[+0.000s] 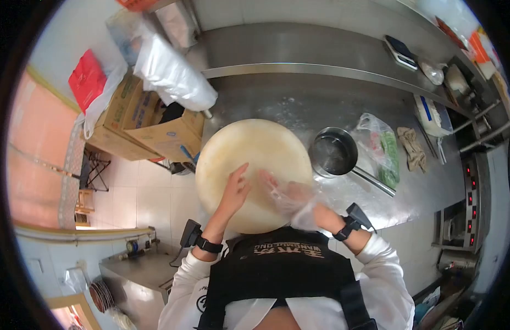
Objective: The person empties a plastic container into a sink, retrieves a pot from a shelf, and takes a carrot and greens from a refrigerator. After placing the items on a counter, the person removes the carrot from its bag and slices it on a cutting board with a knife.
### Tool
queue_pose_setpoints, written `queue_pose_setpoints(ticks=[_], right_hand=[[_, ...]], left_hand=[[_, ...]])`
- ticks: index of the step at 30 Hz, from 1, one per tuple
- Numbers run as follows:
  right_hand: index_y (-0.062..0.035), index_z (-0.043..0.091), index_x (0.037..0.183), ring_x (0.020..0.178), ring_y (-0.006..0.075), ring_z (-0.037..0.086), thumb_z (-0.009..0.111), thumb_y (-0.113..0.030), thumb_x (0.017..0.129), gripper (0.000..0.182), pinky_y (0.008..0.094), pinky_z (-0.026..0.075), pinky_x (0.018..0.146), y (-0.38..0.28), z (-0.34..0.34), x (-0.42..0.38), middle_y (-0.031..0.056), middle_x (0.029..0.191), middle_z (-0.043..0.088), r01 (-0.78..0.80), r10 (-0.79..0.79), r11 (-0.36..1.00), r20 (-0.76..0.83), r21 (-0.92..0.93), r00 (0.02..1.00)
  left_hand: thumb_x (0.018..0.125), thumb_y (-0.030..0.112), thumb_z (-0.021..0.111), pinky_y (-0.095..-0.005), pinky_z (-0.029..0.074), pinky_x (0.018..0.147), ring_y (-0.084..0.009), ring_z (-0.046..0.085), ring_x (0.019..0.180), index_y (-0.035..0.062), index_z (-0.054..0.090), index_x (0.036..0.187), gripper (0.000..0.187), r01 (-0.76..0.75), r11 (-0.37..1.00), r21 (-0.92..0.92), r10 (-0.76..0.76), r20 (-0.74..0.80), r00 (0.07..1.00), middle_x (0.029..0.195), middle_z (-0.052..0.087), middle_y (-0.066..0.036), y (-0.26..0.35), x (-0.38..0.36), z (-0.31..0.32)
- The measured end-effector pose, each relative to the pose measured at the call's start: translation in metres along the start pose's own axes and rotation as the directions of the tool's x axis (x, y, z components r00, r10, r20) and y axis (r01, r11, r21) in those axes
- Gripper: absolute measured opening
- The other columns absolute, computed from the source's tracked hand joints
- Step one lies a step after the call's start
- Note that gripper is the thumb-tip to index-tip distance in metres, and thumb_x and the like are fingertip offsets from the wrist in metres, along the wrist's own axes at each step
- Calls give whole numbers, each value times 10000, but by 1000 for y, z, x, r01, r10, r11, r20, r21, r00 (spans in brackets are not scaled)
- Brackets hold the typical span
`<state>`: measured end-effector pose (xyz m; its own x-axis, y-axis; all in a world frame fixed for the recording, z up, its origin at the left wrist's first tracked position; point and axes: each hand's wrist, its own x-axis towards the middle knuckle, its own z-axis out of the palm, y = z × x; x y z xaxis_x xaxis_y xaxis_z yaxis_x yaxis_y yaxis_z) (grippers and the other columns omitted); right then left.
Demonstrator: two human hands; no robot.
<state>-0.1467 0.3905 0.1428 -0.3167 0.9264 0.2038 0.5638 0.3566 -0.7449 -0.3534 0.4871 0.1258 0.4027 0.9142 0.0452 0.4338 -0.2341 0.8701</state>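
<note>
A thick round cream-coloured board (249, 143) stands on the steel table in front of me. Above its near half, my left hand (233, 191) is bare, with the fingers apart and nothing in them. My right hand (292, 193) is over the board's right side, covered by loose clear plastic (304, 212) like a disposable glove. Something pinkish shows at its tip; fingertips or a held thing, I cannot make out which. The right fingers are blurred. To the right of the board is a steel saucepan (333, 151) with its handle pointing toward me.
Right of the saucepan lie a clear bag with green and reddish contents (384, 148) and a crumpled brown cloth (413, 148). A white container (432, 115) is farther right. At left are a plastic bag roll (175, 74) and cardboard boxes (161, 132). A shelf (299, 47) runs behind.
</note>
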Motion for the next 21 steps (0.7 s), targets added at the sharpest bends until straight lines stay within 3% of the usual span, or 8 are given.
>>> queue_pose_setpoints(ticks=[2,6,8,10,12,14,16,21], right_hand=[[-35,352,1285,1034,222,496,435,-73,822,472,302,393,869,-4,-1,-1,157,1208,473,53,-98,920,-97,-387,991],[-23,465,1175,925,225,530,503,-85,788,394,304,417,821,38,8,-32,149,1123,523,-130,111,962,90,238,990],[-20,489,1144,899,224,537,527,-93,775,378,300,423,806,74,39,-47,141,1106,535,-207,152,906,172,369,973],[-16,491,1130,923,223,530,549,-121,770,380,310,423,809,110,82,-53,135,1099,537,-55,53,995,-32,-85,998],[-19,466,1155,922,241,517,566,-164,752,440,328,405,807,114,87,-46,145,1062,531,-117,121,976,-10,186,993],[-21,441,1179,921,259,504,583,-207,734,503,345,387,805,110,78,-46,155,1026,524,-168,173,880,30,444,984],[-16,460,1138,909,267,513,605,-246,736,486,360,382,796,44,26,-45,138,957,523,-135,137,987,-11,85,991],[-33,493,1022,857,222,515,608,-228,745,358,344,395,761,-10,-13,-50,118,924,529,-320,333,858,38,401,942]], left_hand=[[859,181,512,-269,432,748,-135,500,971,115,386,1272,437,107,925,-366,21,330,944,1080,533,-39,-11,4,11],[860,159,511,-250,442,704,-136,510,955,85,411,1237,397,189,912,-363,-53,352,934,1054,544,-57,-20,7,42],[830,115,552,-296,451,757,-202,549,868,22,472,1133,327,115,945,-307,-61,181,982,983,531,-107,-41,11,61],[853,131,521,-255,446,671,-159,552,802,36,478,1120,287,-132,987,-96,136,31,990,961,562,-86,-31,19,63],[876,146,491,-214,441,584,-115,554,735,49,484,1108,251,-346,927,147,359,-73,931,939,593,-64,-32,24,63],[866,141,512,-215,448,604,-94,550,693,53,529,1036,192,-14,971,-237,36,92,995,890,620,-53,-47,30,60],[860,145,525,-216,452,612,-84,547,695,43,545,1000,174,113,961,-254,-49,246,968,877,626,-49,-10,27,41],[856,165,542,-216,458,644,-74,554,735,12,571,997,211,344,868,-358,-153,467,871,911,633,-54,52,5,36]])
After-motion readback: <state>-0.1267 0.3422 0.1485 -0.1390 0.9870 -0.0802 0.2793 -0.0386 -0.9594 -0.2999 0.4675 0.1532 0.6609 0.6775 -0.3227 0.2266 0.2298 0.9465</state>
